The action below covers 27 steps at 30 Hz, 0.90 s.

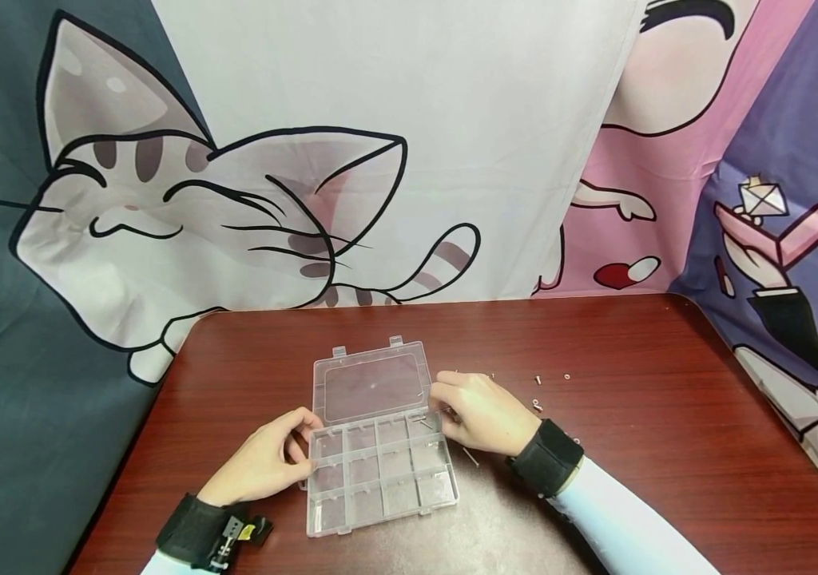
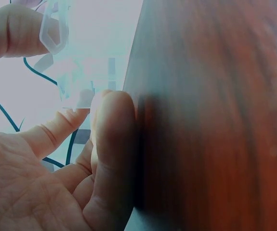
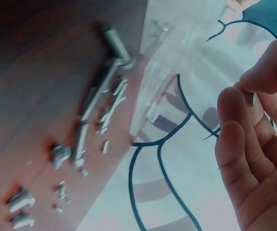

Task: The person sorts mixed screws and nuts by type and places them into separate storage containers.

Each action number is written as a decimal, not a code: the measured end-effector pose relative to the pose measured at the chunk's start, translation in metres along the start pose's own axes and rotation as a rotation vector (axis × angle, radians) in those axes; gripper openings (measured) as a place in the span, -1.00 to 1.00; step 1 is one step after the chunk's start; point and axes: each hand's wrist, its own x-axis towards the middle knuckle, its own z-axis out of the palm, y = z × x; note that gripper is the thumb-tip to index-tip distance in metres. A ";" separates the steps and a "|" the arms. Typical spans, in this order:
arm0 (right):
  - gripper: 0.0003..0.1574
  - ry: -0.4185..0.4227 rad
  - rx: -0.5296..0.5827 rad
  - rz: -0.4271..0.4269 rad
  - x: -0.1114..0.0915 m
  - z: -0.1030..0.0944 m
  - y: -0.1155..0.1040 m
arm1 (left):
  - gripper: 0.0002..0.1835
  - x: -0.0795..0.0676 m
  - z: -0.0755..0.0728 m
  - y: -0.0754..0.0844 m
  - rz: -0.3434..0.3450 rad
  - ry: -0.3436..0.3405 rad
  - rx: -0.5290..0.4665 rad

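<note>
A clear plastic compartment box (image 1: 383, 475) lies on the table with its lid (image 1: 373, 387) folded back. At the box's left side, my left hand (image 1: 265, 455) holds the edge between thumb and fingers; the left wrist view shows its clear rim (image 2: 56, 41) close by. My right hand (image 1: 484, 411) is over the top right compartment, where some thin screws (image 1: 423, 421) lie. In the right wrist view, its thumb and fingertips pinch a small metal piece (image 3: 252, 99), mostly hidden by the fingers.
A long screw (image 1: 470, 457) lies right of the box. More small hardware, including a short screw (image 1: 538, 379), a ring-shaped piece (image 1: 567, 376) and a larger bolt (image 3: 116, 45), is scattered on the reddish-brown table (image 1: 632, 383). A printed cloth (image 1: 488, 120) hangs behind.
</note>
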 end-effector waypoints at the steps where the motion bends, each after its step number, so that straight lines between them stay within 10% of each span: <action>1: -0.78 0.007 0.007 -0.002 0.002 0.000 -0.001 | -0.56 0.000 0.000 0.000 -0.001 0.001 0.000; 20: -0.81 0.021 0.055 -0.023 0.016 0.000 -0.008 | -0.55 0.001 0.000 0.000 -0.005 -0.004 0.001; 27: 0.45 -0.202 -0.012 0.021 0.006 -0.001 -0.013 | -0.55 0.000 0.000 0.001 -0.020 -0.006 0.003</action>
